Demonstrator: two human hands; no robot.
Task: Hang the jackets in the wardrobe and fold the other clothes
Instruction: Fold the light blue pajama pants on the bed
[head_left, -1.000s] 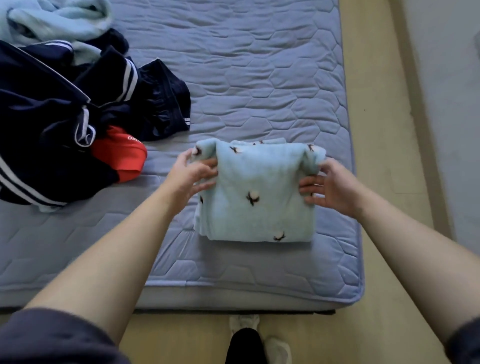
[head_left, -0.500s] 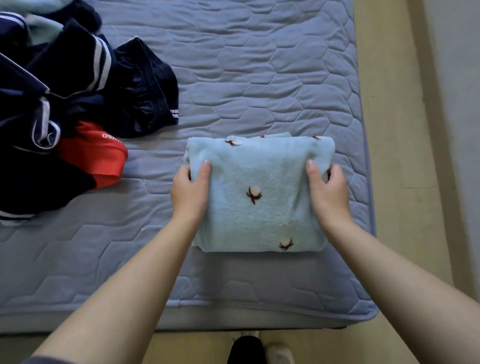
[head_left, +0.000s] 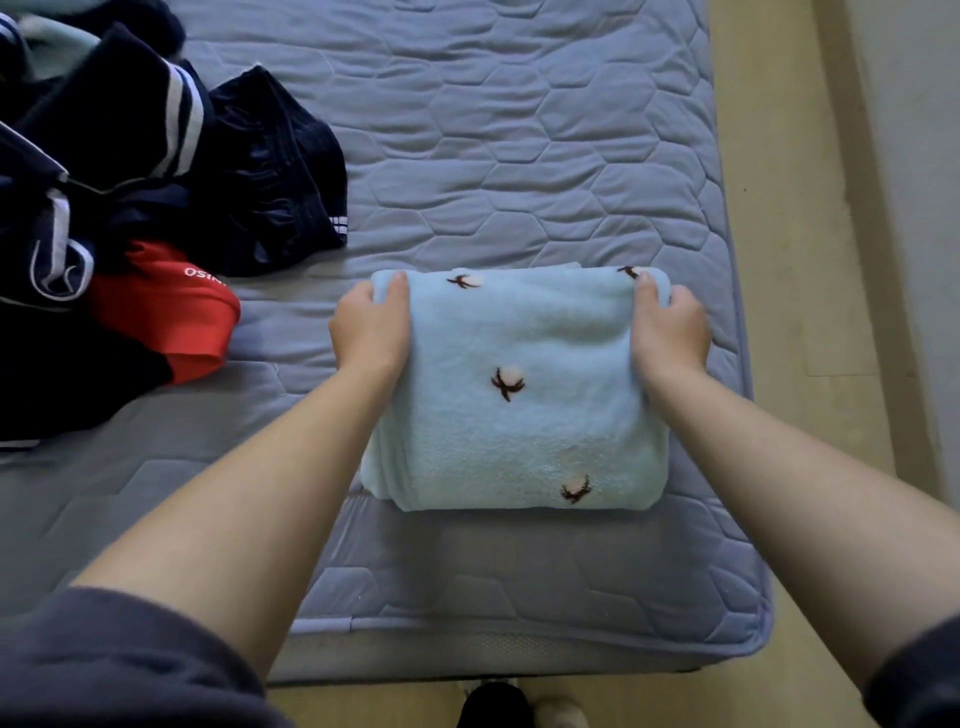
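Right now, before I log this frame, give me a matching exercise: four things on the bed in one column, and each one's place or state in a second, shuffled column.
Things:
1. light blue garment
2. red garment
3. navy clothes
4. left hand

Place or state:
A. heaped unfolded at the far left of the mattress
B. grips the light blue garment's left side
C. folded, near the mattress's front edge
D. pokes out at the heap's right edge

Pairs: 1-C, 2-D, 3-A, 4-B.

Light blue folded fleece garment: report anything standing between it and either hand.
Nothing visible does. The left hand and right hand grip the light blue folded fleece garment at its far corners. The heap of navy and red clothes lies apart, to the left on the quilted grey-blue mattress.
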